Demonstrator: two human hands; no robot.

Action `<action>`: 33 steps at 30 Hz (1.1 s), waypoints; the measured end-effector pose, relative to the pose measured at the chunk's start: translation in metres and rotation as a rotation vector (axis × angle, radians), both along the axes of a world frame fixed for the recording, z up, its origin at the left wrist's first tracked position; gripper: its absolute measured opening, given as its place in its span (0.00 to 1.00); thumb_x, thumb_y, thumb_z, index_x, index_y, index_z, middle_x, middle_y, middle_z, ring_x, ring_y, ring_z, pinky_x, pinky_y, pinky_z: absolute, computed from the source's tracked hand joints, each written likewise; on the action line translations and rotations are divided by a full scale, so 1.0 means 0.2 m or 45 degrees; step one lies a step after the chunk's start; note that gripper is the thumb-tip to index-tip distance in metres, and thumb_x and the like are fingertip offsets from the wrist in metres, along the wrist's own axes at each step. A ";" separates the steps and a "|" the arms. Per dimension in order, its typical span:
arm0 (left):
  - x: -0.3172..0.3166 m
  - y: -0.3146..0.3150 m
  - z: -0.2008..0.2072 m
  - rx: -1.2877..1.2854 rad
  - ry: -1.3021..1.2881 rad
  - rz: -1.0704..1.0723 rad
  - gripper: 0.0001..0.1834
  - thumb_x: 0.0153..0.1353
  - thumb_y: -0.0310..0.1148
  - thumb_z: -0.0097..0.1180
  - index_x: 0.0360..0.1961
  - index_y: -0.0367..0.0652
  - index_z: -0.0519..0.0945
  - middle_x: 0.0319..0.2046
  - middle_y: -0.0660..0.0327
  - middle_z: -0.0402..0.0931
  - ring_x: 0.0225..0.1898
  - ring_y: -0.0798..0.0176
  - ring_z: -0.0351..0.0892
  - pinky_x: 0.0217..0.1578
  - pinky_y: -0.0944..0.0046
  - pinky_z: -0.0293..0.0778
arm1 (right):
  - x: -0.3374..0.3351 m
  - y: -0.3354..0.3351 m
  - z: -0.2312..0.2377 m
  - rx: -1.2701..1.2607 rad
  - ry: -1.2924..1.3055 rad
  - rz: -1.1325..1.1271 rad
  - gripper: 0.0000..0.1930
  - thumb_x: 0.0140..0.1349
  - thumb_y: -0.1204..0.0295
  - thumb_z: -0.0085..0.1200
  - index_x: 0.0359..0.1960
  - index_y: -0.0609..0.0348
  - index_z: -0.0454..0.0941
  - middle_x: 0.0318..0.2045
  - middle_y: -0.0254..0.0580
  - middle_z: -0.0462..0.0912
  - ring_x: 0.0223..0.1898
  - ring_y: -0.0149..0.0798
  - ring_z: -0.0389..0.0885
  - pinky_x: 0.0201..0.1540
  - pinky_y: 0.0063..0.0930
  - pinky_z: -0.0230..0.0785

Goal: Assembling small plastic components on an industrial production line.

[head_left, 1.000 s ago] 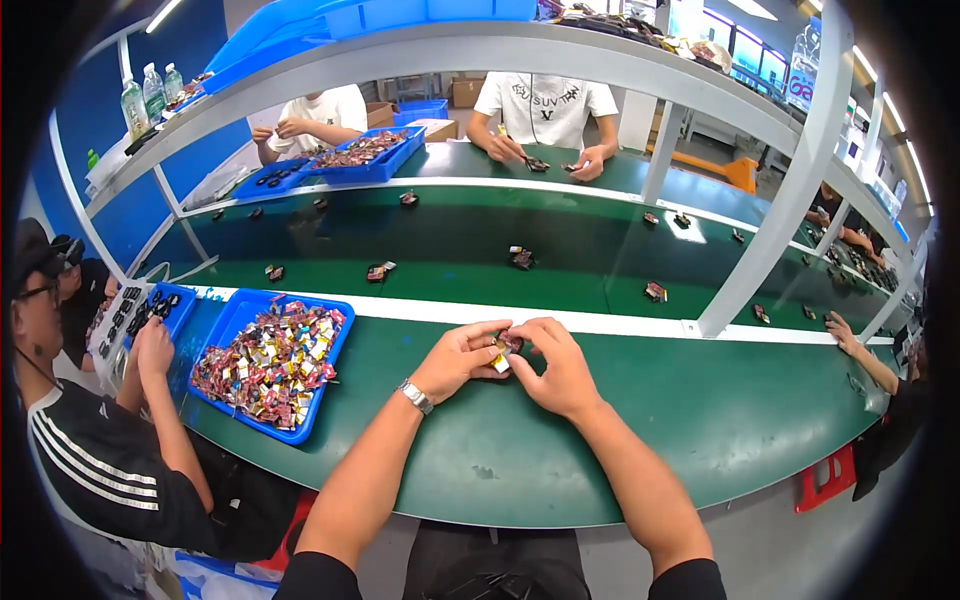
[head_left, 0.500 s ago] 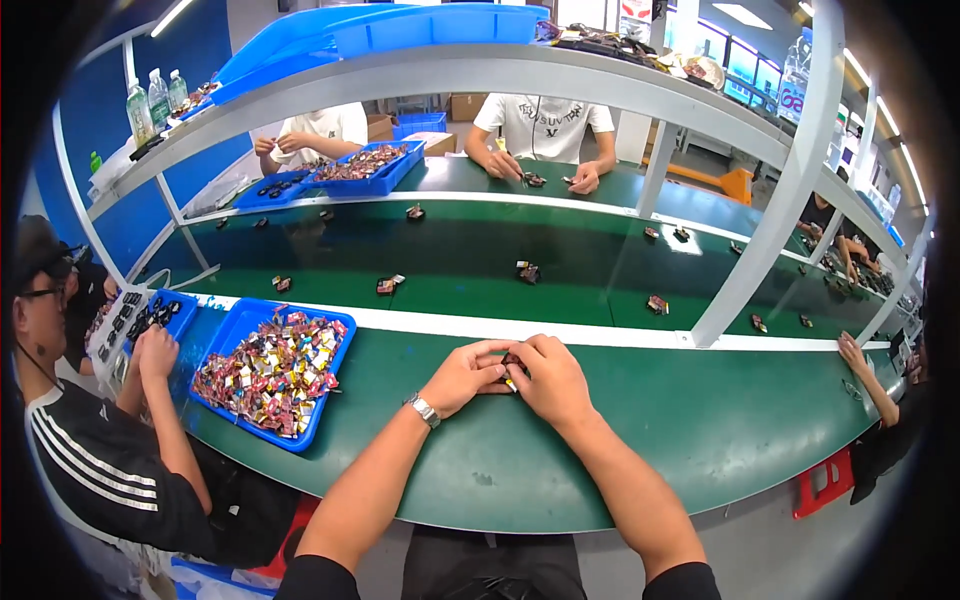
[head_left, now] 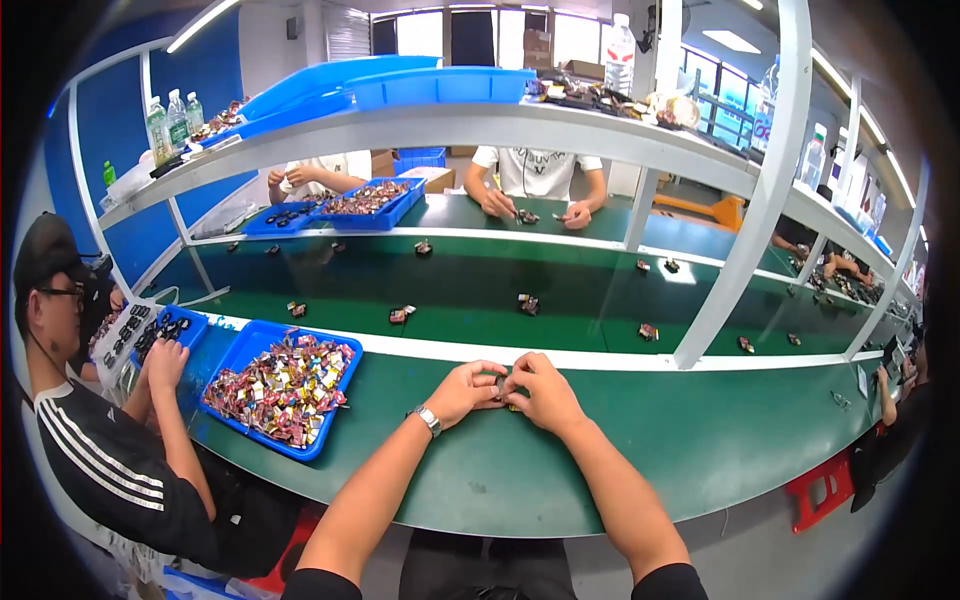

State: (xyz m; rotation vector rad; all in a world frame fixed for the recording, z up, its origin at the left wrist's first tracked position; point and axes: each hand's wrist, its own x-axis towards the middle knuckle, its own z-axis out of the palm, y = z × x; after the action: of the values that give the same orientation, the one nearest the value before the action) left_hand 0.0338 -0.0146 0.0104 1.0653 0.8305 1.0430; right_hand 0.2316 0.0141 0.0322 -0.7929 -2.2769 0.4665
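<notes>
My left hand (head_left: pixel 462 394), with a metal-banded watch (head_left: pixel 428 419) on its wrist, is closed over the green worktop (head_left: pixel 480 478). My right hand (head_left: pixel 546 396) meets it there, its thumb and forefinger pinched. Between the fingertips is a small part with a yellow patch (head_left: pixel 513 407); the fingers cover most of it. To the left of my hands lies a heap of small wrapped parts (head_left: pixel 280 385), reddish, white and yellow, in a blue tray (head_left: pixel 326 428).
Small dark assemblies (head_left: pixel 528 304) lie spaced along the green belt beyond the white rail (head_left: pixel 430 349). A slanting white post (head_left: pixel 745 215) holds up a shelf (head_left: pixel 480 122). A person (head_left: pixel 110 450) sits close on my left; others work across the belt.
The view has tipped upward, so the scene sits lower in the picture. My hands stay together around the small part, and the right fingers have shifted slightly on it.
</notes>
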 end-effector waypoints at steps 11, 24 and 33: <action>-0.03 -0.02 -0.03 0.068 -0.083 -0.105 0.20 0.62 0.19 0.51 0.56 0.35 0.67 0.49 0.53 0.76 0.51 0.61 0.78 0.54 0.60 0.77 | 0.03 0.01 -0.02 0.030 0.005 0.127 0.06 0.56 0.73 0.62 0.36 0.53 0.84 0.50 0.39 0.75 0.53 0.43 0.73 0.54 0.35 0.70; -0.03 -0.03 -0.03 0.054 -0.051 -0.130 0.16 0.67 0.23 0.50 0.55 0.39 0.68 0.47 0.58 0.77 0.50 0.64 0.78 0.53 0.61 0.77 | 0.02 -0.04 0.00 0.025 0.033 0.085 0.05 0.54 0.72 0.60 0.32 0.55 0.83 0.50 0.37 0.76 0.55 0.42 0.72 0.54 0.35 0.71; -0.03 -0.02 -0.05 0.039 -0.073 -0.045 0.14 0.68 0.23 0.47 0.54 0.40 0.68 0.46 0.57 0.78 0.49 0.63 0.79 0.52 0.59 0.77 | -0.01 -0.07 -0.01 0.002 0.161 0.023 0.06 0.53 0.73 0.62 0.34 0.55 0.84 0.49 0.36 0.78 0.53 0.42 0.74 0.52 0.35 0.72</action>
State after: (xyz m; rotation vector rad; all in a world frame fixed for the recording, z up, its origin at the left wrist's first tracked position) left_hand 0.0277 -0.0191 -0.0002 1.0679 0.7493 1.0544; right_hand 0.2291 -0.0007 0.0303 -0.7227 -2.1689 0.5086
